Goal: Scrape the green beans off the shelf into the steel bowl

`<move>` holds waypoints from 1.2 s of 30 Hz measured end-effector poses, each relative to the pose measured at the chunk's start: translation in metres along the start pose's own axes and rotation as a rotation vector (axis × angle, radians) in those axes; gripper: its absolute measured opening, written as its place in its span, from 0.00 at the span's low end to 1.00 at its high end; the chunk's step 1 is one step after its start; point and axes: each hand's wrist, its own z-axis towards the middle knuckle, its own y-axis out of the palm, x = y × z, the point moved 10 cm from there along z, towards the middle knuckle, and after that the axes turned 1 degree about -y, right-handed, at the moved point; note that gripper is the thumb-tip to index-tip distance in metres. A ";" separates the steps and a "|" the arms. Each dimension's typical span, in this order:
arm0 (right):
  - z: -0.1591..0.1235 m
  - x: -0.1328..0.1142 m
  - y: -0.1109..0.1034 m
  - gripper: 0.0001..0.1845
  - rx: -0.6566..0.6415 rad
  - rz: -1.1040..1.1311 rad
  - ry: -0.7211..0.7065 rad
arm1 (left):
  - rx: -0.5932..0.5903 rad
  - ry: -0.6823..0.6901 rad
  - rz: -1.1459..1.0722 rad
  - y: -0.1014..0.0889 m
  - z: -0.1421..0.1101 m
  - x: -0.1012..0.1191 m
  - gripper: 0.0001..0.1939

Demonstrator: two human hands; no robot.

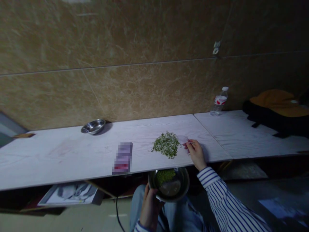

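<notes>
My left hand (pixel 151 206) is closed on the rim of a metal bowl (pixel 185 188), tilted just below the table's front edge. Small green beans (pixel 165 175), like mung beans, lie in the bowl's far side. A loose, flat pile of the same green beans (pixel 166 145) is spread on the white table. Right of that pile, my right hand (pixel 196 153) pinches a thin, clear, see-through piece (pixel 183 139), whose kind I cannot make out. Its edge is close to the beans; whether it touches them is unclear.
On the white wood-grain table (pixel 65 164) are a second metal bowl (pixel 93 127), a blurred flat packet or phone (pixel 123 158), a water bottle (pixel 219 101) and a black and orange bag (pixel 277 106). Behind it rises a tiled wall (pixel 145 83). An open drawer (pixel 72 195) sits below, left.
</notes>
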 end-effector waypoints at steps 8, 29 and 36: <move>-0.003 0.008 0.001 0.21 -0.062 0.021 0.039 | 0.061 -0.030 -0.008 0.007 0.002 -0.010 0.29; -0.017 -0.030 0.021 0.11 -0.445 -0.482 -0.280 | 0.000 -0.053 -0.100 0.011 0.026 -0.021 0.34; -0.002 -0.041 0.022 0.10 -0.408 -0.656 -0.365 | 0.053 -0.078 -0.063 0.005 0.018 -0.014 0.36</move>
